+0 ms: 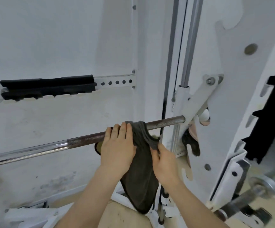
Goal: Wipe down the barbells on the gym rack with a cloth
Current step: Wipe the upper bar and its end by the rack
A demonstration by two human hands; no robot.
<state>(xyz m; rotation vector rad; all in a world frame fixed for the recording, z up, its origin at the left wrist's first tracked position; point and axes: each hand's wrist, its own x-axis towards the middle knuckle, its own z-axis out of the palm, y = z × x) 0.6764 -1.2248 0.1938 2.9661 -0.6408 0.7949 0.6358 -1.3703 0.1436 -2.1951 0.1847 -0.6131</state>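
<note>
Left hand point(117, 145) on barbell point(84, 140); right hand point(163, 160) pinches cloth point(140, 178).

The barbell point(84, 140) ran across the view, rising from lower left to right, where its end met a bracket on the white gym rack point(228, 122). Its left stretch was bright chrome; from the middle to the right end it was dull brown and mottled. A dark grey-brown cloth point(141, 175) was draped over the brown part, bunched into folds on top of the bar and hanging well below it to a rounded tip. The left hand point(118, 145) lay over bar and cloth edge, fingers across the top, and the right hand point(163, 162) pinched the cloth's right fold just under the bar.
</note>
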